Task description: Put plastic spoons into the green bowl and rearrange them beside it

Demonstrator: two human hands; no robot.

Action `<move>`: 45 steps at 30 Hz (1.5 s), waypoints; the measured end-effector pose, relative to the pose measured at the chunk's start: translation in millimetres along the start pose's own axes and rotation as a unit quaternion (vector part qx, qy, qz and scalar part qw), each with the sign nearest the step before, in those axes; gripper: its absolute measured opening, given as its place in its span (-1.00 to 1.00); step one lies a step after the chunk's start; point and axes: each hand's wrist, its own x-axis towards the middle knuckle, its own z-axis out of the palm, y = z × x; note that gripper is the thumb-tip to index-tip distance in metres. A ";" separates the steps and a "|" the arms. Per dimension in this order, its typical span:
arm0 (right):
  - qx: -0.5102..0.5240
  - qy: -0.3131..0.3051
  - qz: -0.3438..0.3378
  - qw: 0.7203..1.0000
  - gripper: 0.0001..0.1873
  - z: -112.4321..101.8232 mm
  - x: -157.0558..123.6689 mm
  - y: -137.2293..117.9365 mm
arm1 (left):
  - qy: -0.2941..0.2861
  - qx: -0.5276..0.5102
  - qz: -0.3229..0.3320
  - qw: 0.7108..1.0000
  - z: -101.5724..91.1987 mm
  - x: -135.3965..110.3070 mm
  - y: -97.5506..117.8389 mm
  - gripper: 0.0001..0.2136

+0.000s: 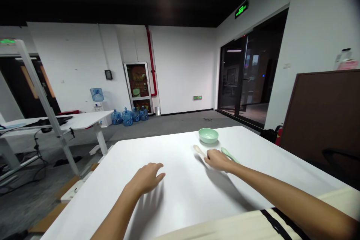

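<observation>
My right hand is closed around the handle of a beige spoon, whose bowl end points away to the left, low over the white table. Just beyond that hand lies a green spoon, its lower end hidden behind my wrist. A light green bowl stands upright near the table's far edge, past both spoons. My left hand hovers above the left part of the table with fingers apart, holding nothing and casting a shadow below.
A brown cabinet or partition rises to the right of the table. Off to the left is another white desk with a metal post and cables. Blue water bottles stand on the floor by the far wall.
</observation>
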 end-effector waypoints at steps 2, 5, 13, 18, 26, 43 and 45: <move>0.002 0.031 0.017 0.999 -0.59 -10.0 10.2 7.0 | 0.000 0.001 0.000 1.000 0.4 0.6 -0.6 -0.48; -0.009 0.084 0.045 0.995 -0.58 -23.4 26.8 19.7 | -0.002 -0.001 0.004 1.000 0.4 0.6 -0.8 -0.47; -0.031 0.147 0.133 0.980 -0.58 -35.1 70.2 50.8 | -0.009 -0.002 -0.011 1.000 -3.6 1.2 3.9 -0.49; -0.017 0.143 0.160 0.977 -0.61 -26.1 91.5 61.8 | -0.014 -0.005 -0.018 1.000 -4.5 3.2 4.5 -0.48; -0.001 0.128 0.179 0.976 -0.59 -7.0 111.4 72.2 | -0.017 -0.006 -0.018 1.000 -0.9 10.0 0.4 -0.48; 0.002 0.097 0.153 0.984 -0.45 -11.0 106.3 65.1 | -0.019 -0.015 -0.019 1.000 -1.5 7.7 1.2 -0.48; -0.001 0.094 0.152 0.984 -0.44 -12.3 98.9 64.5 | -0.017 -0.010 -0.019 1.000 -1.2 7.2 1.7 -0.48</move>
